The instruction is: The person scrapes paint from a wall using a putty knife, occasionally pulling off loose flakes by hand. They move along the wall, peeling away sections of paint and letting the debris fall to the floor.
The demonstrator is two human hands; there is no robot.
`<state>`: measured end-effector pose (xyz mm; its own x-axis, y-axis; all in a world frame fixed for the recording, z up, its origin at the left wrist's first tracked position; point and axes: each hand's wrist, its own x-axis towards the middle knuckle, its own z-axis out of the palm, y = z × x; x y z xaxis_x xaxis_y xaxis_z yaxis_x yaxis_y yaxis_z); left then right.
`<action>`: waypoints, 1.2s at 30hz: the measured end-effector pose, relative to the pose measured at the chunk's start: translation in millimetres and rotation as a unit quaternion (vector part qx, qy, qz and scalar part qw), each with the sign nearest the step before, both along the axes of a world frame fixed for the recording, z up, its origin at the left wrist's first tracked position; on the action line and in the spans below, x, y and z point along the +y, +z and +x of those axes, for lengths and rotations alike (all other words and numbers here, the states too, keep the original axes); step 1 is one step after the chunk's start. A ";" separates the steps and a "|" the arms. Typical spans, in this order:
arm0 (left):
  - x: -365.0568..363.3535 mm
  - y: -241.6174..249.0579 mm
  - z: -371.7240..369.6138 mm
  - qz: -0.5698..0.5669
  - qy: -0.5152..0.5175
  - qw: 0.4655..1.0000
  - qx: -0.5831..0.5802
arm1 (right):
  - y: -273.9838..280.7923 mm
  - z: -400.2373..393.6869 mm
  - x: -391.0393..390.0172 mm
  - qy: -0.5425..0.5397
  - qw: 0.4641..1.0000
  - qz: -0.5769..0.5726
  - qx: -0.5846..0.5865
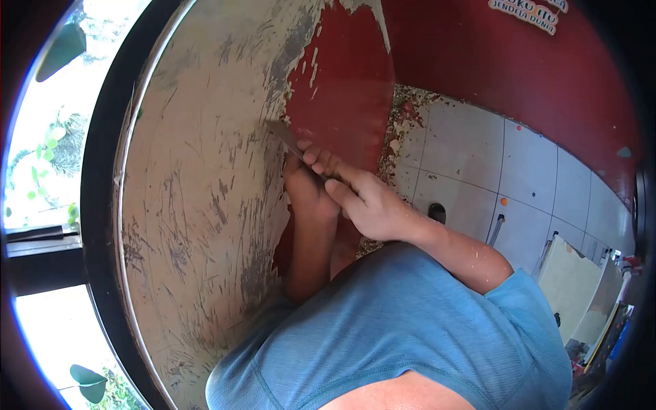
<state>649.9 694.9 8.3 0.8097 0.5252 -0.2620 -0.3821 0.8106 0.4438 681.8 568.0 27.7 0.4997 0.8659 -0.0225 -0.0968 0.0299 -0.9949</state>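
A flat metal scraper has its blade against the wall, near the ragged edge between the scraped beige surface and the remaining red paint. My right hand is closed on the scraper, its fingers lying along the blade's lower part. Below and to the left of it, my left hand is wrapped round the lower end of the tool. The handle is mostly hidden by both hands.
Paint flakes lie along the wall's foot on the tiled floor. A dark-framed window runs down the left. Panels and other items stand at the lower right. A sticker is on the red wall.
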 end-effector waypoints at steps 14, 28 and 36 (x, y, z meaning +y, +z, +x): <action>3.5 2.9 14.3 0.008 0.026 0.999 0.037 | -15.0 10.0 14.0 -0.057 0.988 0.135 -0.058; 2.8 7.9 28.8 0.025 0.009 0.999 0.022 | -6.1 19.9 7.0 -0.072 0.986 0.118 -0.091; 4.8 0.8 30.3 0.074 0.014 0.997 0.009 | -8.8 19.7 6.3 -0.061 0.985 0.146 -0.073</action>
